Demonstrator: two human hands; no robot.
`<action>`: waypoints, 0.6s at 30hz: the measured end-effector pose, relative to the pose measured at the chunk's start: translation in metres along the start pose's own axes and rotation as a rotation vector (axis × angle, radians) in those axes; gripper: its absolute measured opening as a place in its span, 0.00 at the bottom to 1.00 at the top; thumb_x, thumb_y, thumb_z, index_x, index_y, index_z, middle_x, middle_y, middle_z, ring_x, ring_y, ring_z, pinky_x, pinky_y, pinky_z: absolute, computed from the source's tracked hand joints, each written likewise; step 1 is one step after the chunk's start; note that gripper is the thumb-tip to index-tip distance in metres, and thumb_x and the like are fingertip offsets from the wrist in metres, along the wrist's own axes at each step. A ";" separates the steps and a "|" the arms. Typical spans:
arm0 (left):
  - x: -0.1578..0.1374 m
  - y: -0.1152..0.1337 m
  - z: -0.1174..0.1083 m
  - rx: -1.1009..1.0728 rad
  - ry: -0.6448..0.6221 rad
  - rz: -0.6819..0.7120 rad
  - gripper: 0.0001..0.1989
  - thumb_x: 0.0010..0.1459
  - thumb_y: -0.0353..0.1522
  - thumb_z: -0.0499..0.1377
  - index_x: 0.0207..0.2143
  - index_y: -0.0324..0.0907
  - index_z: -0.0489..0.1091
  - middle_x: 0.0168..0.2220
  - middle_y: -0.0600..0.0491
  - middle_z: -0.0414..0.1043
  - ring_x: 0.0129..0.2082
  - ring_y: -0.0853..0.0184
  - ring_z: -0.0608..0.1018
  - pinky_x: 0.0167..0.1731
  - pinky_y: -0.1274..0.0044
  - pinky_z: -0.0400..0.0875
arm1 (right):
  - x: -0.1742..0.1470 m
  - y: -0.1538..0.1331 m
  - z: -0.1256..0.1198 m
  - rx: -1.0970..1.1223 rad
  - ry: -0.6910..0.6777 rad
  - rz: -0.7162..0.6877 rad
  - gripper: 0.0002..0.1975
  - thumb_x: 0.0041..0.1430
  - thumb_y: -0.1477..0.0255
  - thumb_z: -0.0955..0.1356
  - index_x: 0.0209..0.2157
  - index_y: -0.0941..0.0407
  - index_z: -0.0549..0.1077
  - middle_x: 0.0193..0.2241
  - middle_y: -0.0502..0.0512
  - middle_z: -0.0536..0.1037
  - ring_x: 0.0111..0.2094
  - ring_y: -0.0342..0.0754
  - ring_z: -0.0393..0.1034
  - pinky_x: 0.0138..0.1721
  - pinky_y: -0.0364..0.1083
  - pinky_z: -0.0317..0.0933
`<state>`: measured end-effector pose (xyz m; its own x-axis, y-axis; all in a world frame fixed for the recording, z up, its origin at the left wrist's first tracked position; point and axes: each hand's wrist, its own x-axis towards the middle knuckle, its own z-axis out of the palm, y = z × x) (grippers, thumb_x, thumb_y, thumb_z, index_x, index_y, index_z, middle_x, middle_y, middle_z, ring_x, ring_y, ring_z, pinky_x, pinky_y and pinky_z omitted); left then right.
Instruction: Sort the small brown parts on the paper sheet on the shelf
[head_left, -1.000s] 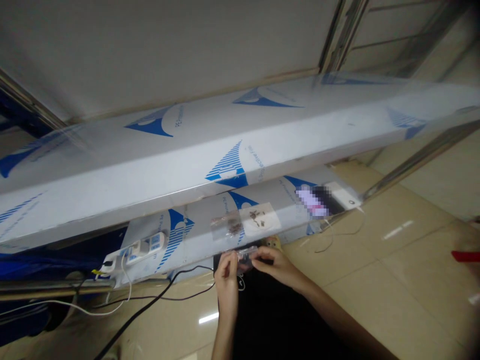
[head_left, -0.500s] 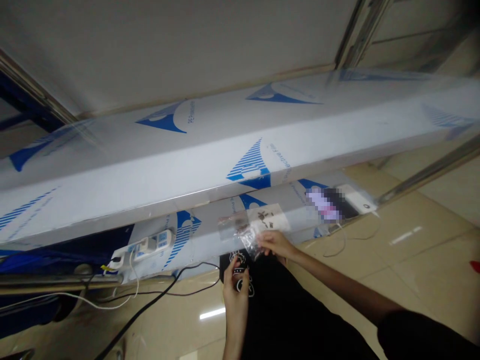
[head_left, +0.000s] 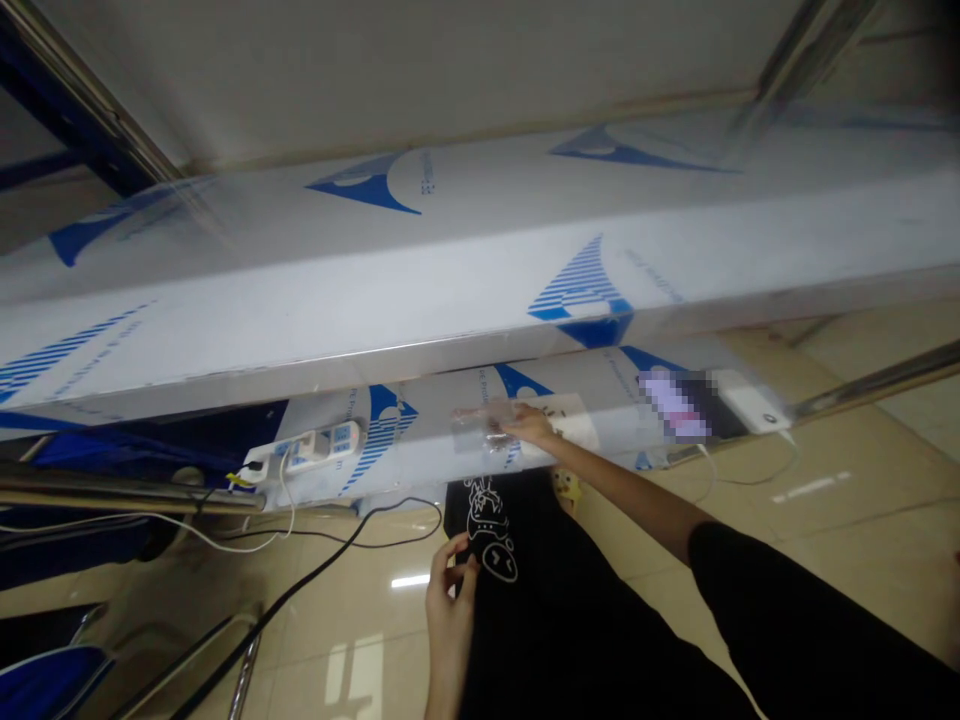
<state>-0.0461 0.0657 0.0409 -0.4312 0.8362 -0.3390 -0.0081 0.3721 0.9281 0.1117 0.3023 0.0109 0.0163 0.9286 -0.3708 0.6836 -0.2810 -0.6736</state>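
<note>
My right hand [head_left: 528,426] reaches over the lower shelf [head_left: 427,430], its fingers closed on a small clear plastic bag [head_left: 496,436]. The bag is blurred, and I cannot make out what is in it. Partly behind this hand lies a pale sheet [head_left: 576,412] with dark marks. My left hand [head_left: 452,575] is held low in front of the black shirt [head_left: 540,590], fingers loosely bent and apart, with nothing visible in them.
A white power strip [head_left: 322,447] with plugs and cables sits at the left of the shelf. Phones [head_left: 739,400] with a white cable lie to the right. Above runs a long film-covered ledge [head_left: 405,300]. A black cable [head_left: 300,590] hangs at the left, near a blue chair [head_left: 52,680].
My right hand has moved forward and up with the plastic bag, from near my lap to over the shelf. The left hand has dropped lower. The view has shifted.
</note>
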 end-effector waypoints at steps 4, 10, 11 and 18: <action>-0.001 -0.004 -0.014 0.012 0.033 -0.036 0.21 0.43 0.43 0.60 0.38 0.40 0.69 0.41 0.46 0.70 0.28 0.66 0.76 0.33 0.74 0.70 | -0.011 -0.013 -0.006 -0.367 0.104 -0.285 0.29 0.48 0.71 0.68 0.53 0.61 0.59 0.52 0.66 0.62 0.47 0.55 0.64 0.41 0.46 0.60; 0.007 -0.001 -0.029 0.057 0.018 -0.059 0.21 0.41 0.43 0.61 0.36 0.40 0.69 0.39 0.46 0.72 0.27 0.65 0.76 0.31 0.74 0.70 | -0.033 -0.041 0.042 -0.640 -0.145 -0.807 0.10 0.52 0.80 0.63 0.37 0.58 0.71 0.39 0.57 0.74 0.44 0.49 0.65 0.47 0.48 0.55; 0.009 0.002 -0.031 0.064 0.005 -0.064 0.21 0.41 0.43 0.61 0.36 0.40 0.69 0.38 0.46 0.72 0.27 0.65 0.76 0.31 0.74 0.70 | -0.034 -0.044 0.054 -0.649 -0.150 -0.806 0.09 0.50 0.81 0.65 0.34 0.59 0.72 0.37 0.58 0.75 0.43 0.49 0.66 0.48 0.47 0.54; 0.010 0.010 -0.032 0.078 0.015 -0.081 0.21 0.44 0.42 0.60 0.39 0.40 0.67 0.35 0.48 0.74 0.31 0.63 0.77 0.33 0.74 0.69 | -0.032 -0.065 0.107 -0.776 -0.127 -0.704 0.12 0.53 0.86 0.60 0.22 0.66 0.72 0.27 0.60 0.78 0.33 0.45 0.71 0.46 0.48 0.53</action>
<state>-0.0797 0.0650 0.0519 -0.4456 0.7961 -0.4095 0.0267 0.4690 0.8828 -0.0111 0.2654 -0.0020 -0.6117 0.7768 -0.1497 0.7891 0.5855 -0.1858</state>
